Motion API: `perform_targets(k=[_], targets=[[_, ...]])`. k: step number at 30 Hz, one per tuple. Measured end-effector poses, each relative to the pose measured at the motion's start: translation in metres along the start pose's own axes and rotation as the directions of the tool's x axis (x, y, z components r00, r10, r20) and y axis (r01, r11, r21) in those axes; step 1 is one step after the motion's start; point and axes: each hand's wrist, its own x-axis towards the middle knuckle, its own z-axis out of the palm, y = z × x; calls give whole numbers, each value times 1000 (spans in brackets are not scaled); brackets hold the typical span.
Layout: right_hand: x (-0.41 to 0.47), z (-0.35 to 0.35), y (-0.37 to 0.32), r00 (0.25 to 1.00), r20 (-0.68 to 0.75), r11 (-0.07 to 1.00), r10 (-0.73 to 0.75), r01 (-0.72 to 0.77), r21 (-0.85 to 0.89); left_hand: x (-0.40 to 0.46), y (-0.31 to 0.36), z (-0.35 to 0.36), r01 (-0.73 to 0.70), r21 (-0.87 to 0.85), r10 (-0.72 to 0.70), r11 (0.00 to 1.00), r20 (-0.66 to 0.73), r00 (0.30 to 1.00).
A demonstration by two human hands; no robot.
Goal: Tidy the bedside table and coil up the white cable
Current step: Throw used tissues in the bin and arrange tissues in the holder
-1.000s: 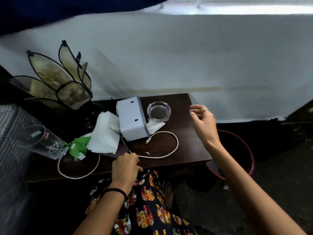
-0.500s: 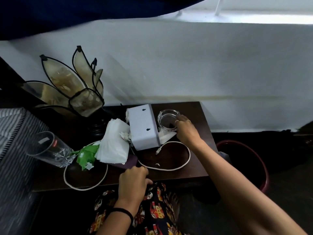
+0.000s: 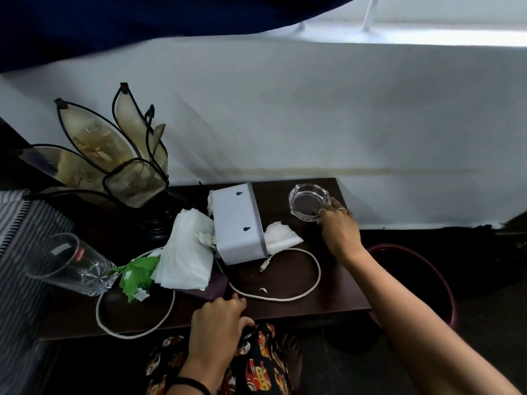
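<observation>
Bedside table (image 3: 328, 303): dark wood top, back edge against a white wall, right edge beside a dark red basin (image 3: 427, 269) on the floor. Front right part of the top bare; left and middle crowded.

White cable (image 3: 315, 269): uncoiled, two loose loops. Right loop lies on open wood in front of the box, its plug end (image 3: 265, 265) just off the box's front corner. Left loop (image 3: 137, 333) runs along the front edge near the glass; the stretch between the loops passes under a dark flat item (image 3: 212, 286) and the tissues.

White box (image 3: 238, 223): lying flat near the table's middle, two keyhole slots facing up, loose tissue (image 3: 281, 236) poking out at its right side.

Tissue stack (image 3: 185, 252): just left of the box, touching it; green wrapper scrap (image 3: 135, 273) at its left.

Drinking glass (image 3: 64, 267): on its side at the left edge, mouth toward striped cloth (image 3: 20, 252).

Petal-shaped lamp (image 3: 114, 161): back left corner, base behind the tissues.

Glass ashtray (image 3: 309, 202): back right corner, close to both the back and right edges, well clear of the box.

Right hand (image 3: 339, 230): fingers curled over the ashtray's near rim, gripping it.

Left hand (image 3: 218, 323): at the front edge, fingertips on the dark flat item beside the cable; fingers bent, whether they pinch the cable cannot be told.
</observation>
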Motion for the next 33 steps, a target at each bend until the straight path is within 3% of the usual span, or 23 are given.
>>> perform_targets(k=[7,10,12,15,21,27,33], targets=[[-11,-11,-2,998,-42,999,42,-40,28,0,1,-2,19,-22,-19,1000,29,999],[-30,-25,-36,976,-192,935,101,-27,354,1,1,-3,26,-33,-24,999,48,999],[-53,-33,-65,980,-142,810,141,-32,586,2,1,-3,32,-23,-31,999,66,997],[-80,-37,-103,991,-6,632,136,-82,771,2,1,-3,34,-24,-33,999,72,997],[-82,-28,-128,975,97,566,200,-196,801,1,4,-4,46,-47,-41,998,96,994],[-71,-20,-133,965,231,505,126,-263,822,1,2,-2,50,-76,-44,996,85,995],[-67,-22,-143,981,176,476,77,-191,858,1,2,-1,44,-75,-38,996,78,996]])
